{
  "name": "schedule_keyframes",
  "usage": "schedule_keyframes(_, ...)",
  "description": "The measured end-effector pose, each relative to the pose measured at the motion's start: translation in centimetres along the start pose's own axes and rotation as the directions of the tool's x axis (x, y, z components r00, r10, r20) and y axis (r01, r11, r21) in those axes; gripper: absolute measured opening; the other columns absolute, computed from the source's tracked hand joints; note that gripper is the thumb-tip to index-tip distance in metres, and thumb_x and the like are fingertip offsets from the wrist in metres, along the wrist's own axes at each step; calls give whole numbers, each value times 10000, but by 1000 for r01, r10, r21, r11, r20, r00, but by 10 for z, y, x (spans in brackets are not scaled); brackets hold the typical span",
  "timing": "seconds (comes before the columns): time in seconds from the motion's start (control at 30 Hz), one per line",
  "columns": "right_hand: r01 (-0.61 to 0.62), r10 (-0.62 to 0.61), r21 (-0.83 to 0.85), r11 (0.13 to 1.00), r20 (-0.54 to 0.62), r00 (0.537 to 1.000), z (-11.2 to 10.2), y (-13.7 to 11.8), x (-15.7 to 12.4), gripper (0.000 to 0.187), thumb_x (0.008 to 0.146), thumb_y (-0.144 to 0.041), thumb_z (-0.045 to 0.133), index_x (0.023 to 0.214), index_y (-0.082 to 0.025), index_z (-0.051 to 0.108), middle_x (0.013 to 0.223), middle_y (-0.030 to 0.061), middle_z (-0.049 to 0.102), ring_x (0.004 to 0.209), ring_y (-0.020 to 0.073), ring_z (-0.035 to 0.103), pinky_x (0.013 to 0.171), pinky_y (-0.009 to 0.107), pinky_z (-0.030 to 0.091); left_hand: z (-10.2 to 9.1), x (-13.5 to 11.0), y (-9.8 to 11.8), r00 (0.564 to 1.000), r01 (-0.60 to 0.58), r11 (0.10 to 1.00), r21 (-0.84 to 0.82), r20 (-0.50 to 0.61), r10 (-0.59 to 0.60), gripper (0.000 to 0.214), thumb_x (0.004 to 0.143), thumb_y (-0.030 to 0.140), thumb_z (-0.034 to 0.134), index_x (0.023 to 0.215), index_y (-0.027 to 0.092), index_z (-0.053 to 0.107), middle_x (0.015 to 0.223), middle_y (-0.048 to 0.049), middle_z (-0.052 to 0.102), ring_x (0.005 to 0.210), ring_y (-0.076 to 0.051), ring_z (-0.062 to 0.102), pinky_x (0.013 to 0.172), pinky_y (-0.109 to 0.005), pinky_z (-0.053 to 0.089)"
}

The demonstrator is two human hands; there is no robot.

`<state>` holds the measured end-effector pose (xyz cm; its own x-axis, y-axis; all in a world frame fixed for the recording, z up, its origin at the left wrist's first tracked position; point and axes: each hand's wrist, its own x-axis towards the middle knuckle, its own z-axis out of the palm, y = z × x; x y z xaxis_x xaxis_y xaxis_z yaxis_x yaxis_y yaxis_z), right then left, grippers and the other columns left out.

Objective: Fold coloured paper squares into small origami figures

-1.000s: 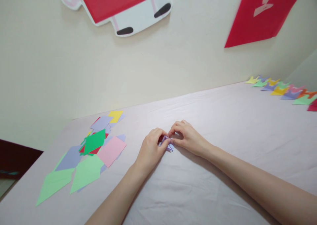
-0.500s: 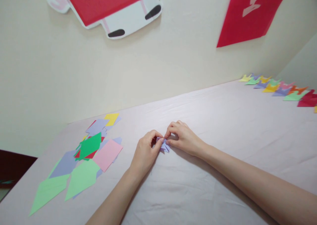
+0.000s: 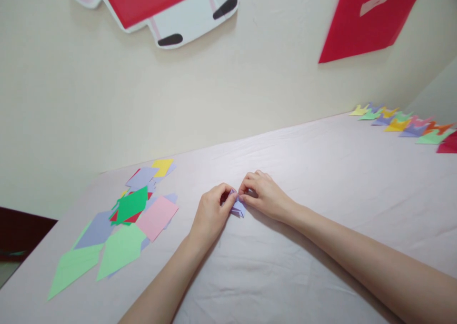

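Note:
A small folded lilac paper piece [image 3: 237,208] lies on the pale tablecloth [image 3: 321,181] near the middle. My left hand [image 3: 212,213] pinches its left side with curled fingers. My right hand [image 3: 263,198] pinches its right side, thumb and fingertips pressed together on the paper. Both hands rest on the cloth and hide most of the piece.
A loose heap of coloured paper squares [image 3: 121,224], green, lilac, pink, red and yellow, lies to the left. A row of folded coloured paper figures [image 3: 403,122] lines the far right edge by the wall. Red banners [image 3: 367,22] hang on the wall.
Both hands keep their pinch on the lilac piece, fingers shifting slightly as they press it. The view has drifted a little; nothing else moved.

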<state>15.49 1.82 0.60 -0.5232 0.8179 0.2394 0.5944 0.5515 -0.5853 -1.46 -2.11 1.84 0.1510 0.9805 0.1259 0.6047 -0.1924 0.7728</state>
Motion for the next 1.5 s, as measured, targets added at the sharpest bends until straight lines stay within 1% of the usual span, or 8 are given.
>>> schedule_keyframes(0.23, 25, -26, 86, 996, 5, 1000, 0, 2, 4, 113, 840, -193, 664, 730, -186, 639, 777, 14, 612, 802, 185, 498, 770, 331, 355, 0, -1, 0, 1000, -7, 1000, -22, -16, 6, 256, 942, 300, 439, 783, 191, 608, 733, 3, 606, 698, -146, 573, 651, -235, 406)
schedule_keyframes(0.37, 26, 21, 268, 963, -172, 985, -3, 0, 3, 145, 858, -181, 590, 717, -203, 564, 741, 1, 593, 784, 179, 507, 724, 303, 384, 3, 0, 3, 984, 92, 959, -269, -121, -129, 241, 896, 370, 539, 1038, 179, 579, 1004, -58, 657, 871, -170, 621, 786, -279, 474)
schedule_keyframes(0.47, 34, 45, 297, 954, -258, 965, -4, -1, 2, 142, 872, -205, 555, 731, -214, 535, 755, 7, 581, 799, 188, 506, 726, 309, 390, 8, 1, 11, 948, 245, 753, -611, -11, -318, 390, 848, 351, 593, 1175, 154, 512, 1115, -105, 652, 949, -183, 636, 852, -319, 503)
schedule_keyframes(0.53, 50, 27, 276, 960, -268, 963, -3, -2, 1, 141, 874, -202, 545, 736, -216, 522, 752, 11, 573, 795, 192, 500, 725, 312, 389, 12, 0, 17, 937, 305, 579, -756, 129, -325, 384, 824, 301, 597, 1165, 140, 524, 1119, -115, 659, 979, -193, 639, 865, -327, 517)
schedule_keyframes(0.6, 71, -12, 218, 973, -261, 965, -2, -4, 0, 140, 861, -172, 545, 735, -216, 506, 737, 14, 565, 778, 195, 490, 716, 313, 386, 17, -1, 20, 936, 315, 501, -806, 177, -305, 365, 785, 224, 599, 1134, 135, 543, 1092, -108, 672, 982, -192, 644, 861, -313, 525)
schedule_keyframes(0.83, 200, -216, -100, 975, -194, 957, -3, -11, -3, 64, 850, -153, 560, 873, -202, 595, 823, 58, 621, 820, 225, 496, 754, 340, 384, 27, -5, 19, 973, 222, 675, -704, 111, -205, 295, 780, 161, 533, 1074, 161, 554, 1014, -74, 688, 899, -176, 667, 818, -304, 539)
schedule_keyframes(1.1, 126, -71, 297, 947, -190, 979, -2, -3, -5, 194, 827, -87, 488, 860, -201, 642, 782, 4, 645, 688, 137, 566, 632, 245, 418, 24, -2, 15, 940, 337, 575, -746, 230, -252, 241, 717, 124, 541, 955, 144, 577, 851, -25, 682, 724, -116, 656, 690, -220, 531)
schedule_keyframes(1.5, 8, 40, 477, 879, -91, 995, -6, -5, -6, 128, 842, -184, 530, 871, -184, 654, 772, 6, 663, 610, 124, 595, 573, 237, 451, 18, -2, 12, 935, 355, 538, -764, 286, -211, 317, 816, 380, 640, 976, 109, 600, 905, -87, 707, 782, -152, 695, 645, -203, 535)
